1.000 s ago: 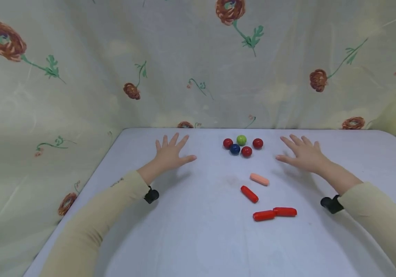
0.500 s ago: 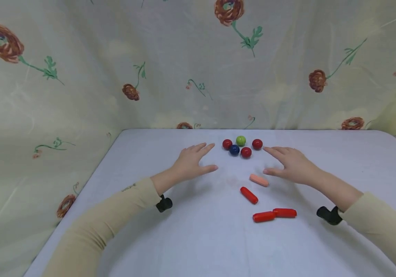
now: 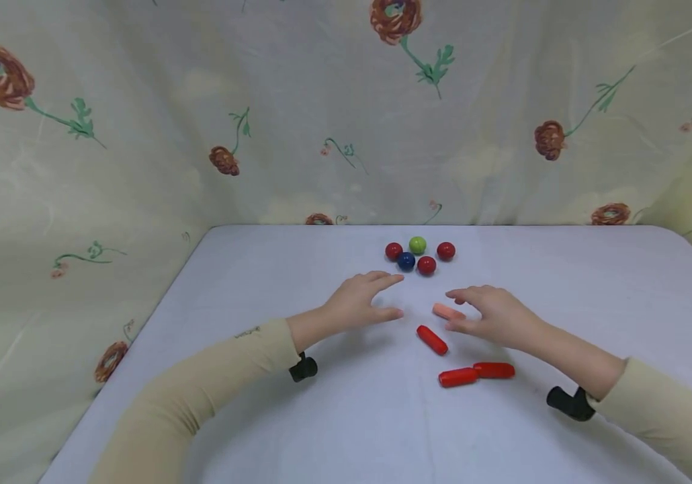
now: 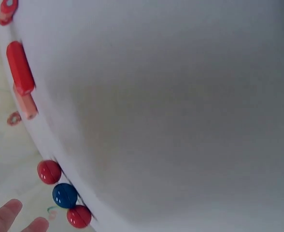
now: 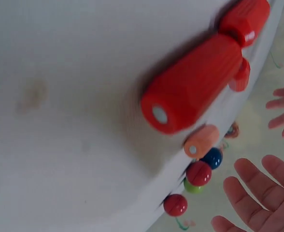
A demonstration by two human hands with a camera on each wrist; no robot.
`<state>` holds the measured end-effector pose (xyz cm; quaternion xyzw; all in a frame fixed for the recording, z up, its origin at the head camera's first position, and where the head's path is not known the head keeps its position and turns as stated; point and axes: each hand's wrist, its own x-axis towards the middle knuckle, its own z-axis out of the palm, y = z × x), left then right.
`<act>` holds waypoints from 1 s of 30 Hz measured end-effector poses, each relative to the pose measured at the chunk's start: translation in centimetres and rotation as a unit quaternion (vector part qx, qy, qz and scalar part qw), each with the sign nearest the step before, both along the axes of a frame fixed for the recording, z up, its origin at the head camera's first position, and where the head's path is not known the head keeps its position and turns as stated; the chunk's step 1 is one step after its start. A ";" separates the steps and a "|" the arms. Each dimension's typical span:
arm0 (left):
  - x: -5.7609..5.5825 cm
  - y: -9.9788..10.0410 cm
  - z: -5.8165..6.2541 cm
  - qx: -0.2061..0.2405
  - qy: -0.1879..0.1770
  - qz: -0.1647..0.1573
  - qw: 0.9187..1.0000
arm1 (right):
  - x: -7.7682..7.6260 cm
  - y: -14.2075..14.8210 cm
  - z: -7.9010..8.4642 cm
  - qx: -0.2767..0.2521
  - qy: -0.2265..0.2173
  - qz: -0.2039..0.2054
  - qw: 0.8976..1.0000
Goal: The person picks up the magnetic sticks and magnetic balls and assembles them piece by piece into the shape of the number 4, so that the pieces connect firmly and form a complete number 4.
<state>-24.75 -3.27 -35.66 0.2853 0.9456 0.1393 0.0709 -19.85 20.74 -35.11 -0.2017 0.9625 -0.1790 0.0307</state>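
My left hand (image 3: 358,304) hovers over the table left of the small cylinders, thumb and fingers apart, holding nothing. Opposite it, my right hand (image 3: 497,317) holds nothing, its thumb and fingers spread in a loose curve. Its fingertips overlap the end of a salmon-pink cylinder (image 3: 447,311) in the head view. A red cylinder (image 3: 432,340) lies between and just below the hands. Nearer the front, two more red cylinders, a left one (image 3: 457,377) and a right one (image 3: 494,370), lie end to end. In the right wrist view, my right fingers (image 5: 262,193) are extended.
Beyond the hands sit shiny balls: a blue ball (image 3: 406,261), a green ball (image 3: 417,245) and three red ones, including a front red ball (image 3: 426,265). The white table (image 3: 297,430) ends at a flowered curtain (image 3: 297,101) behind and at the left.
Both hands have moved inward and toward the front, from wide apart to either side of the cylinders. Their spread fingers have drawn closer together. The balls and cylinders stay put.
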 end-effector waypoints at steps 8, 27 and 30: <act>0.4 1.4 -0.9 -0.005 -0.022 -0.037 0.999 | 0.4 -1.0 -0.6 0.004 -0.017 0.030 0.999; -0.5 3.2 -2.4 0.010 -0.114 -0.065 0.991 | 0.4 -2.1 -1.6 0.012 -0.047 0.029 0.998; -0.6 3.6 -2.4 -0.007 -0.104 -0.081 0.991 | 0.4 -2.3 -1.6 0.012 -0.053 0.024 0.998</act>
